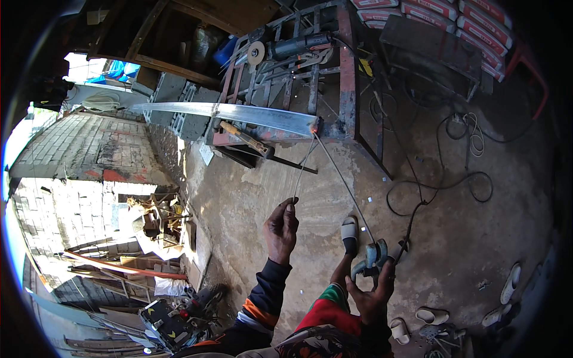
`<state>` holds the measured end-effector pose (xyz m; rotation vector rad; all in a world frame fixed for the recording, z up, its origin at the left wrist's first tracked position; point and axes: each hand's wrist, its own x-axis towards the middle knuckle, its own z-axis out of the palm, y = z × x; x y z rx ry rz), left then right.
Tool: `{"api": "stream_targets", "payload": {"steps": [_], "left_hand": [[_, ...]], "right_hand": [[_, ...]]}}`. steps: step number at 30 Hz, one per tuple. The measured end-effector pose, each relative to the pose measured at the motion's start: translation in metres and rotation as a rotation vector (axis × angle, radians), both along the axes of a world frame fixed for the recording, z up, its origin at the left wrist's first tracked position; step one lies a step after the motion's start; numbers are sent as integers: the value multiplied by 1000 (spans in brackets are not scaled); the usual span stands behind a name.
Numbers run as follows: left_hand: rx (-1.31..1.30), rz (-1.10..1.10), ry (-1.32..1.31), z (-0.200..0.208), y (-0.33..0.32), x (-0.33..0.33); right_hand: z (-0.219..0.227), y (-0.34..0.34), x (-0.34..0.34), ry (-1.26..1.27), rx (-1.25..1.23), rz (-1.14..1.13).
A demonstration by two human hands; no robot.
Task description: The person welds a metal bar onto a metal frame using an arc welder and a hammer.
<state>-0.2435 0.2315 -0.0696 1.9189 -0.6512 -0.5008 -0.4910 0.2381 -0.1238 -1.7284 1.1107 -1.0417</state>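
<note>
In the upper left of the frame, a dark wooden shelf unit (179, 72) holds a clear plastic item (202, 45) among shadowed things too dim to tell. Beside it stands a blue container (225, 51), its contents hidden. At the upper right, red-and-white sacks (486, 27) lie stacked; what fills them cannot be seen. A long, silvery metal bar (256, 114) lies across the upper middle, over the near side of a metal frame (347, 77) with worn reddish paint. The bar looks flat-faced and shiny, and narrows toward its far left end; its right end is dark, with a small orange glow. Two slender grey rods meet close to that glow. The left hand (280, 231), just below the centre, has thumb and fingers pinched together on the lower end of the thin rod (304, 164). The right hand (373, 292), lower right of centre, has its fingers closed around a blue-grey electrode holder (376, 255), scuffed and chunky; out of its top the straight electrode (346, 188) slants up leftward to the bar's end. On the frame rest an angle grinder (301, 45) with a tan disc (256, 52) and, just below, metal pliers (315, 58). A wooden-handled tool (246, 138) sits under the bar.
</note>
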Motion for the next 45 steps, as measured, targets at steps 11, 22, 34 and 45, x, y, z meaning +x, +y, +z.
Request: {"api": "stream_targets", "payload": {"steps": [11, 22, 34, 45], "left_hand": [[13, -7, -21, 1, 1, 1], [-10, -7, 18, 1, -1, -1], [-35, 26, 9, 3, -6, -5], [-14, 3, -14, 3, -2, 0]], "right_hand": [[5, 2, 2, -25, 60, -18], [-9, 15, -7, -7, 126, 22], [-10, 18, -6, -59, 179, 10], [-15, 25, -10, -70, 181, 42]]}}
